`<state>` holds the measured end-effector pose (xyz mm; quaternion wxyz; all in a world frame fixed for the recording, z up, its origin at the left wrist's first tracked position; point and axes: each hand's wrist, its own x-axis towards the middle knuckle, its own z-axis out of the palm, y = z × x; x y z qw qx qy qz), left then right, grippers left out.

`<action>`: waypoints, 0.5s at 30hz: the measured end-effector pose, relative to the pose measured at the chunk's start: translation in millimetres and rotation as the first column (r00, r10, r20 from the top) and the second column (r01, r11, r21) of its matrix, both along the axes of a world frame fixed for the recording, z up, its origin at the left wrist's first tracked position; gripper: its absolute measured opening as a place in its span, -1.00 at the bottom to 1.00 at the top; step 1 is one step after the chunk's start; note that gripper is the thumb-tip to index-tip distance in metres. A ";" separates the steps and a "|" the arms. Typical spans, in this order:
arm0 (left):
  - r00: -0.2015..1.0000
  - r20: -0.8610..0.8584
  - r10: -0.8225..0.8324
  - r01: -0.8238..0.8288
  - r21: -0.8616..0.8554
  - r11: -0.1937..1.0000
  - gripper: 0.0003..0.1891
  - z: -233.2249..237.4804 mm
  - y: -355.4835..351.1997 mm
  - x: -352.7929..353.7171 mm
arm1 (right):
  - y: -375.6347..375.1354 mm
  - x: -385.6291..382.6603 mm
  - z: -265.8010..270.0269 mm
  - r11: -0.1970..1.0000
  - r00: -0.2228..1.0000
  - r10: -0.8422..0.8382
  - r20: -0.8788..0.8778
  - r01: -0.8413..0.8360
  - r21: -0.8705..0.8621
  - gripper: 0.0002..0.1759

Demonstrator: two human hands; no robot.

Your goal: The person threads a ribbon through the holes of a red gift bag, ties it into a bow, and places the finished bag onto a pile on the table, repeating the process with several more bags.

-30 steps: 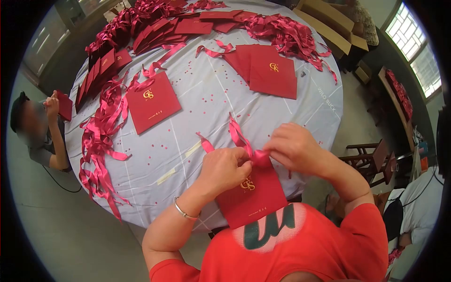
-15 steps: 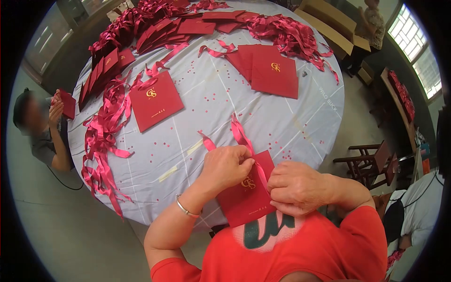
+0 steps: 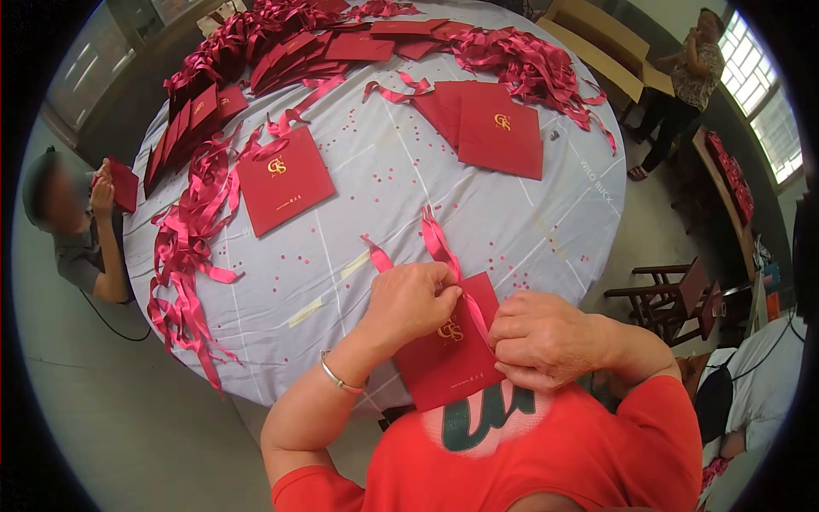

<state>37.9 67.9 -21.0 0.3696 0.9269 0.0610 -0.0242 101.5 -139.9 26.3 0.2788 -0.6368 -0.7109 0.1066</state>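
Note:
A red card with gold lettering [image 3: 448, 367] lies at the table's near edge, against my shirt. My left hand [image 3: 411, 300] is over its upper left part, fingers pinched on the pink ribbon [image 3: 439, 243], whose loose ends stretch away across the cloth. From there the ribbon runs down over the card to my right hand [image 3: 542, 337], which is closed on it at the card's right edge. Another red card [image 3: 287, 181] lies to the left, with ribbon at its top. Farther off, a few overlapping red cards [image 3: 501, 132] lie at the right.
The round table with a pale cloth [image 3: 563, 222] holds heaped ribbons [image 3: 192, 256], a pile of cards [image 3: 290, 64] and red dots. A person at left [image 3: 72, 213] holds a red card. Another person [image 3: 691, 72] stands by cardboard boxes [image 3: 597, 34]; a white-clad person [image 3: 772, 367] is at right.
The person by the boxes has come further into view, with legs now showing. The person at left has shifted slightly. My hands have barely moved.

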 end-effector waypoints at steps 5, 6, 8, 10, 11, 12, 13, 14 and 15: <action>1.000 -0.019 0.003 -0.003 0.011 1.000 -0.80 2.4 0.0 0.3 | 0.0 1.3 3.1 1.000 1.000 -0.008 0.013 0.007 0.029 -0.80; 1.000 -0.014 0.003 -0.003 0.006 1.000 -0.80 2.2 0.1 0.0 | -1.0 1.3 5.3 0.999 0.999 -0.038 0.013 0.038 0.022 -0.81; 1.000 -0.011 -0.001 0.001 -0.002 1.000 -0.80 -0.2 -0.2 -0.4 | -4.9 1.3 9.1 0.990 0.990 -0.144 -0.016 0.144 0.011 -0.83; 0.999 0.025 -0.027 0.026 0.037 0.999 -0.81 -4.4 2.1 -0.9 | -9.7 2.4 17.8 0.953 0.940 -0.300 -0.162 0.301 -0.019 -0.83; 0.999 0.022 -0.030 0.029 0.031 0.999 -0.81 -4.4 3.6 -1.5 | -13.6 3.7 30.9 0.941 0.877 -0.337 -0.342 0.323 -0.099 -0.83; 0.998 0.034 -0.049 0.048 0.021 0.999 -0.81 -4.0 5.9 -2.1 | -19.0 6.6 40.6 0.927 0.778 -0.375 -0.504 0.329 -0.182 -0.81; 0.997 0.044 -0.068 0.068 0.010 0.998 -0.81 -3.6 8.0 -3.0 | -27.9 12.9 37.8 0.938 0.610 -0.341 -0.715 0.272 -0.216 -0.78; 0.996 0.029 -0.081 0.081 -0.009 0.997 -0.81 -2.3 10.5 -3.6 | -30.9 15.1 39.9 0.926 0.455 -0.357 -0.815 0.286 -0.246 -0.78; 0.996 0.030 -0.082 0.083 -0.012 0.996 -0.81 -1.0 11.6 -3.7 | -32.9 18.0 42.6 0.915 0.286 -0.359 -0.888 0.295 -0.275 -0.78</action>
